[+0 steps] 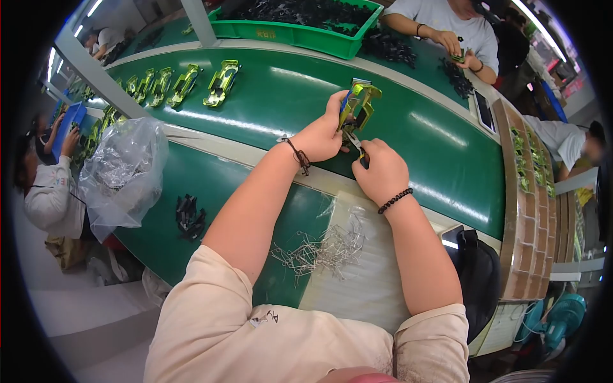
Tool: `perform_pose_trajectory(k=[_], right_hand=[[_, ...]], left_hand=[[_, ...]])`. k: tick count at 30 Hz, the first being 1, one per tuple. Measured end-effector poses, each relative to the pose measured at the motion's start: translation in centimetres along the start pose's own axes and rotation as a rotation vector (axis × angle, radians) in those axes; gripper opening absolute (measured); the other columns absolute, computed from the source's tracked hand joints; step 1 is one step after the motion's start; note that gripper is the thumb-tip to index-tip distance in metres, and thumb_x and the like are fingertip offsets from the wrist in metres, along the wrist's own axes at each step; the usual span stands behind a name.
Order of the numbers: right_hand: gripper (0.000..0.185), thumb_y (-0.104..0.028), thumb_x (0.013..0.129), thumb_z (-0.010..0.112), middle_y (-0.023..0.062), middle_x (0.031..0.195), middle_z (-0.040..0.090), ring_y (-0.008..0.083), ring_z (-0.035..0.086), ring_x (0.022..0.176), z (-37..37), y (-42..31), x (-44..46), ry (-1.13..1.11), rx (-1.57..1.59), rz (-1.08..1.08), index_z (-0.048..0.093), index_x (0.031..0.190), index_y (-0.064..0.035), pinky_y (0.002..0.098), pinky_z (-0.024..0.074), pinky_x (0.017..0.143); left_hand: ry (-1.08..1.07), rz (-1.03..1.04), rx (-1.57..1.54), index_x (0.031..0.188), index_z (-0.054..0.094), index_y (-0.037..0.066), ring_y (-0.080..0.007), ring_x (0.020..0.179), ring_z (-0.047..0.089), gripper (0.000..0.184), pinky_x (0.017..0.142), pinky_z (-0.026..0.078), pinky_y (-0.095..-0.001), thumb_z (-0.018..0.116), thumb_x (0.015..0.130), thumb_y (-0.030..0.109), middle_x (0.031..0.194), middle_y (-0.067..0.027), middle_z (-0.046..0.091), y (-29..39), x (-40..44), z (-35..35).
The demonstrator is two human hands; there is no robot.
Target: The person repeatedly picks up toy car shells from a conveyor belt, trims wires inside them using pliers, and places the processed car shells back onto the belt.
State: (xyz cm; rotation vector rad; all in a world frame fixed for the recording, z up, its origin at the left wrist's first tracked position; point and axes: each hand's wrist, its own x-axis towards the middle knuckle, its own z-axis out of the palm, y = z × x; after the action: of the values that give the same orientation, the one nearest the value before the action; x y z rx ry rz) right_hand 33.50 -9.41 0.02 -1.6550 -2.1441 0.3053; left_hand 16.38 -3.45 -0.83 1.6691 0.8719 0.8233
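Observation:
My left hand [321, 136] is closed around a yellow-green plastic toy car shell [368, 102], raised over the green belt. Its fingers grip the left side of the shell. Long-nose pliers [353, 139] are in my right hand [385, 170], their jaws up against the lower end of the shell. What the jaw tips touch is too small to make out. On the bench below my wrists lies a tangled heap of thin bent metal wires [319, 254]. A small pile of black plastic parts [189, 217] is left of my left forearm.
Several similar green shells [222, 83] stand in a row on the belt [268, 89]. A green crate [281, 32] of black parts is behind. A clear plastic bag [124, 169] hangs at left, a divided cardboard box [527, 223] stands at right. Other people work around.

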Motion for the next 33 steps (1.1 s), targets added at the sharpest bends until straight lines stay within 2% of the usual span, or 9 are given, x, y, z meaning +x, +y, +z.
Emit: perform_pose_trajectory(k=[6, 11, 15, 23, 26, 28, 30, 32, 33], right_hand=[[0.024, -0.016, 0.078, 0.064, 0.0126, 0.094, 0.063, 0.0316, 0.064, 0.089, 0.4, 0.5, 0.0, 0.040, -0.004, -0.030, 0.067, 0.097, -0.0025, 0.0413, 0.0534, 0.078], [0.021, -0.013, 0.076, 0.065, 0.0107, 0.092, 0.062, 0.0287, 0.063, 0.086, 0.7, 0.8, -0.3, 0.136, -0.106, -0.135, 0.065, 0.094, -0.0032, 0.0403, 0.0535, 0.075], [0.029, -0.013, 0.076, 0.067, 0.0101, 0.096, 0.063, 0.0290, 0.063, 0.089, 0.7, 0.7, -0.3, 0.119, -0.126, -0.121, 0.066, 0.103, -0.0035, 0.0395, 0.0530, 0.077], [0.029, -0.014, 0.076, 0.066, 0.0112, 0.095, 0.063, 0.0306, 0.062, 0.087, 0.7, 0.6, -0.5, 0.117, -0.115, -0.138, 0.066, 0.103, -0.0030, 0.0405, 0.0527, 0.077], [0.023, -0.013, 0.076, 0.066, 0.0115, 0.093, 0.062, 0.0304, 0.062, 0.086, 0.8, 0.8, -0.4, 0.119, -0.090, -0.148, 0.065, 0.096, -0.0032, 0.0408, 0.0530, 0.075], [0.019, -0.014, 0.076, 0.065, 0.0111, 0.091, 0.061, 0.0307, 0.062, 0.085, 1.2, 1.2, -0.3, 0.137, -0.084, -0.154, 0.063, 0.092, -0.0046, 0.0415, 0.0531, 0.073], [0.019, -0.014, 0.078, 0.064, 0.0096, 0.092, 0.061, 0.0302, 0.061, 0.088, 1.5, 1.4, -0.2, 0.155, -0.128, -0.147, 0.063, 0.095, -0.0062, 0.0434, 0.0511, 0.074], [0.018, -0.014, 0.080, 0.064, 0.0082, 0.093, 0.061, 0.0290, 0.060, 0.089, 1.6, 1.4, -0.1, 0.294, -0.193, -0.110, 0.063, 0.097, -0.0074, 0.0432, 0.0488, 0.073], [0.017, -0.014, 0.081, 0.063, 0.0074, 0.093, 0.061, 0.0285, 0.059, 0.089, 1.6, 1.5, 0.1, 0.359, -0.224, -0.093, 0.063, 0.097, -0.0079, 0.0431, 0.0477, 0.073]], left_hand=[[0.039, -0.031, -0.071, 0.148, 0.001, 0.017, -0.0278, 0.109, 0.061, 0.077, 0.087, 0.059, -0.0388, 0.034, 0.088, -0.016, 0.134, -0.0217, 0.043, -0.6, 0.4, 0.2], [0.027, -0.032, -0.121, 0.147, 0.006, 0.018, -0.0296, 0.124, 0.050, 0.075, 0.090, 0.059, -0.0393, 0.036, 0.088, -0.016, 0.136, -0.0199, 0.041, -0.3, 0.3, 0.2], [0.020, -0.050, -0.127, 0.147, 0.007, 0.017, -0.0299, 0.126, 0.048, 0.074, 0.093, 0.058, -0.0399, 0.038, 0.088, -0.016, 0.137, -0.0204, 0.040, 0.2, 0.2, 0.1], [0.007, -0.064, -0.113, 0.147, 0.007, 0.016, -0.0304, 0.127, 0.047, 0.073, 0.094, 0.058, -0.0394, 0.038, 0.088, -0.016, 0.137, -0.0223, 0.039, 0.3, -0.1, -0.1], [0.024, -0.077, -0.131, 0.147, 0.007, 0.016, -0.0303, 0.126, 0.048, 0.074, 0.093, 0.058, -0.0392, 0.038, 0.088, -0.016, 0.137, -0.0224, 0.039, 0.3, 0.1, 0.1], [0.048, -0.032, -0.128, 0.147, 0.004, 0.019, -0.0300, 0.117, 0.054, 0.077, 0.085, 0.061, -0.0403, 0.036, 0.087, -0.017, 0.134, -0.0199, 0.039, -0.8, 0.4, 0.2], [0.061, -0.061, -0.289, 0.147, 0.008, 0.020, -0.0290, 0.113, 0.055, 0.077, 0.080, 0.062, -0.0407, 0.037, 0.086, -0.017, 0.133, -0.0161, 0.040, -1.3, 0.7, -0.2], [0.234, -0.003, -0.275, 0.148, 0.016, 0.021, -0.0274, 0.110, 0.057, 0.077, 0.078, 0.063, -0.0402, 0.037, 0.085, -0.018, 0.134, -0.0138, 0.041, -1.7, 0.8, -0.7], [0.296, -0.038, -0.312, 0.149, 0.020, 0.021, -0.0268, 0.108, 0.058, 0.077, 0.077, 0.063, -0.0402, 0.037, 0.085, -0.019, 0.134, -0.0130, 0.042, -1.5, 0.9, -1.6]])
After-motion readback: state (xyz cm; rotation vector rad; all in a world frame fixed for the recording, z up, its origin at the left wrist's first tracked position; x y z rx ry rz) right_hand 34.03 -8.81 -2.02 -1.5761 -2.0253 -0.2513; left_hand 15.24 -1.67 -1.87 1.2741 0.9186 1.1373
